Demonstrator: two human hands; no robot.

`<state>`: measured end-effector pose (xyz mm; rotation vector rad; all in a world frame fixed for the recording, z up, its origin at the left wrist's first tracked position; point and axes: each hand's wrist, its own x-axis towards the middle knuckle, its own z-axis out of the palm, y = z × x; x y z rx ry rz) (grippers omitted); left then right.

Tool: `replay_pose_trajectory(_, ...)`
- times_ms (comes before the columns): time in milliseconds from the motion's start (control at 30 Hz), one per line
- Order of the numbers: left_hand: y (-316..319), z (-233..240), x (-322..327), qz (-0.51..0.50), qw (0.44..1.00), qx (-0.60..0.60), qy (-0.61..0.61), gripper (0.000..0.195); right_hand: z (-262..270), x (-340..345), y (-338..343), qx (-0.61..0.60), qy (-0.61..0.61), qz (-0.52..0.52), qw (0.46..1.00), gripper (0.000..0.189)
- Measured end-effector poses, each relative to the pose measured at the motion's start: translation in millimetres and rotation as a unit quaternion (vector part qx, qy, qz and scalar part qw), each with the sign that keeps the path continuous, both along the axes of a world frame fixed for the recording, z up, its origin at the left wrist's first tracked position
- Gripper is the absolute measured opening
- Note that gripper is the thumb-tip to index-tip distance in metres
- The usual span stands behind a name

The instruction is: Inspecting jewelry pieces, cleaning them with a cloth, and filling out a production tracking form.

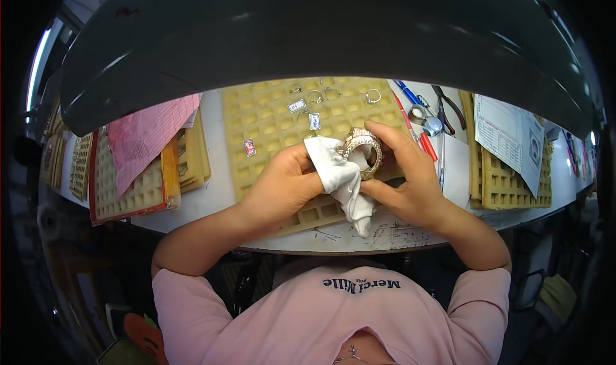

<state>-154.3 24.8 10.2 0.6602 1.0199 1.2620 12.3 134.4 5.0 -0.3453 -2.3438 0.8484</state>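
Note:
A large stone-set metal ring (364, 153) is gripped at its right side between the thumb and fingers of my right hand (409, 172). My left hand (284, 177) pinches a white cloth (339, 170), which lies against the ring's left side, shows through its opening and hangs down below it. Both hands are over a yellowish ring tray (260, 129) with rows of square slots. On the tray's far part stand several smaller rings, among them a plain-banded one (373, 96). Small tags with writing (314, 121) lie among them.
Stacked trays with a pink sheet (149, 138) stand at the left, more trays under printed papers (510, 138) at the right. Pens (408, 93), black-handled pliers (451, 107), a metal cylinder (417, 114) and a loupe-like round piece (432, 126) lie right of the tray. A dark curved cover (308, 32) overhangs the far side.

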Motion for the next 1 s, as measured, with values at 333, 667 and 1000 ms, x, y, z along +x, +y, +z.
replay_pose_trajectory(333, 3, -3, -5, -0.010, 0.997, -0.036, -0.063, 0.029, 2, 4, -1, -0.041, -0.030, -0.017, 0.999, 0.071)
replay_pose_trajectory(667, 3, -1, -5, -0.019, 0.999, -0.032, -0.036, 0.032, 1, 3, 2, -0.205, -0.049, 0.000, 0.978, 0.066)
replay_pose_trajectory(1000, 0, -3, -3, -0.001, 0.965, 0.123, 0.230, 0.031, 8, 7, 7, -0.107, 0.039, 0.013, 0.993, 0.049)
